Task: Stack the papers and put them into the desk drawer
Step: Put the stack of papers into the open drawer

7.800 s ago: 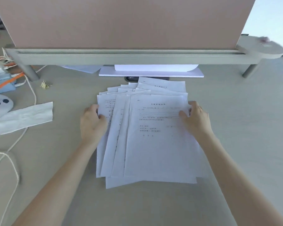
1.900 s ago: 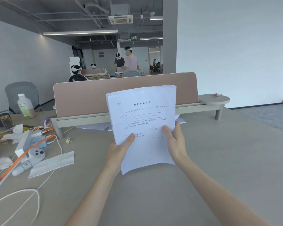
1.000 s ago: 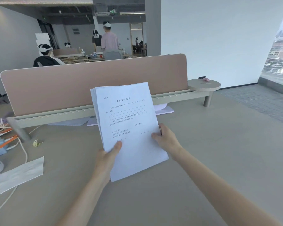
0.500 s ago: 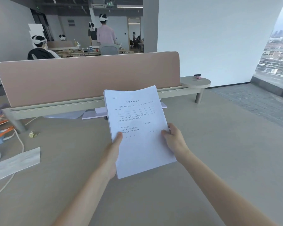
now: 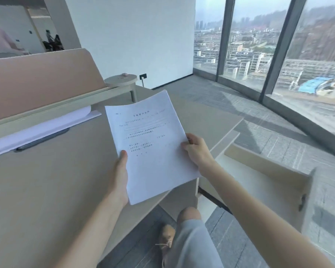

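Note:
A squared-up stack of white printed papers is held in the air over the desk's right end. My left hand grips its lower left edge, thumb on top. My right hand grips its right edge. To the right, below the desk top, a beige drawer stands pulled out and open; its pale inside shows nothing in the visible part. The papers' lower right corner hangs near the drawer's inner end.
The beige desk top runs left. A pink divider panel with a shelf rail stands at the back, with more white sheets under it. My knee and shoe are below the desk edge. Floor-to-ceiling windows lie at right.
The view has swung right, bringing the open drawer and windows into sight. The stack, still held in both hands, has moved toward the desk's right end.

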